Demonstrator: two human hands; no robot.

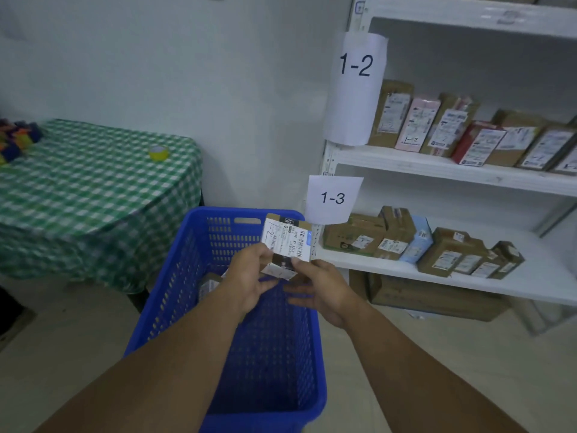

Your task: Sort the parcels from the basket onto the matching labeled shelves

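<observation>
Head view: hands (249,276) (324,289) hold a parcel (285,237) above basket (175,292)

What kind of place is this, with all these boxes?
Probably a small parcel sorting room. White shelves carry a 1-2 sign and a 1-3 sign beside rows of labeled boxes. A blue basket stands on the floor, and the left hand and right hand hold a parcel marked 1-2.

Green-checked counter (93,198) off to the left, yellow tape roll (158,153) sitting on it, blurry colourful bits (15,139) at its left edge.
</observation>
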